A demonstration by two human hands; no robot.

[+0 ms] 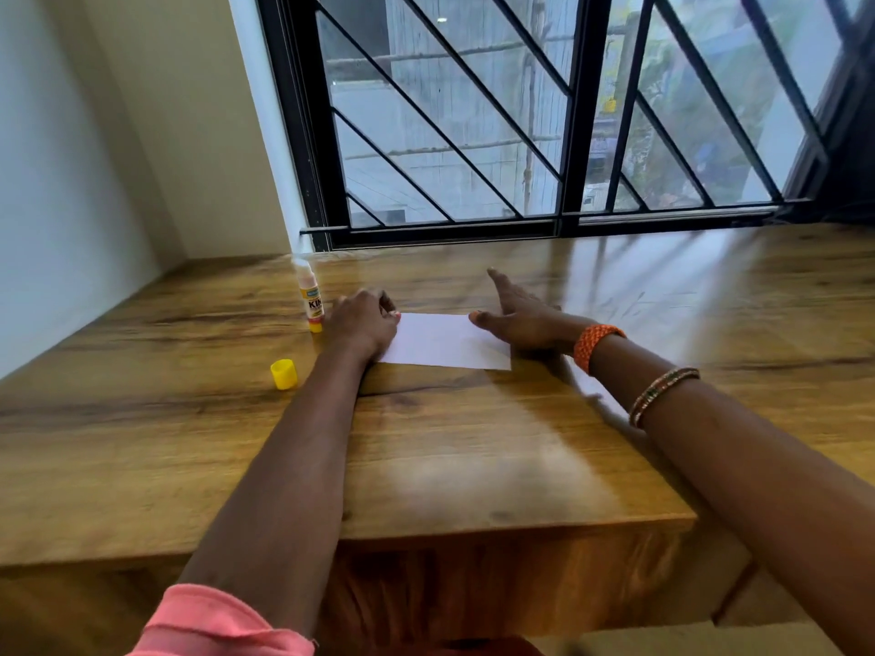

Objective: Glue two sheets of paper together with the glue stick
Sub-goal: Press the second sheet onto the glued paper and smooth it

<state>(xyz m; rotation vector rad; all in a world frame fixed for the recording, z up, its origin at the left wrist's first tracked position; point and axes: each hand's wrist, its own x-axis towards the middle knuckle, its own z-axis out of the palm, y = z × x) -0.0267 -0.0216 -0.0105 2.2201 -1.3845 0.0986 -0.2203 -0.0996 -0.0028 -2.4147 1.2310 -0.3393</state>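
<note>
A white sheet of paper (442,341) lies flat on the wooden table (473,442); whether a second sheet lies under it I cannot tell. My left hand (363,322) rests with curled fingers on the sheet's left end. Flat on the paper's right end lies my right hand (518,317), fingers spread and pointing away from me. Just left of my left hand the glue stick (310,298) stands upright, uncapped, white and yellow. Its yellow cap (283,374) lies on the table nearer to me.
A black barred window (544,111) runs along the table's far edge. White walls (94,134) close the left side. The table's near edge (473,527) steps back at the right. Bangles circle my right wrist.
</note>
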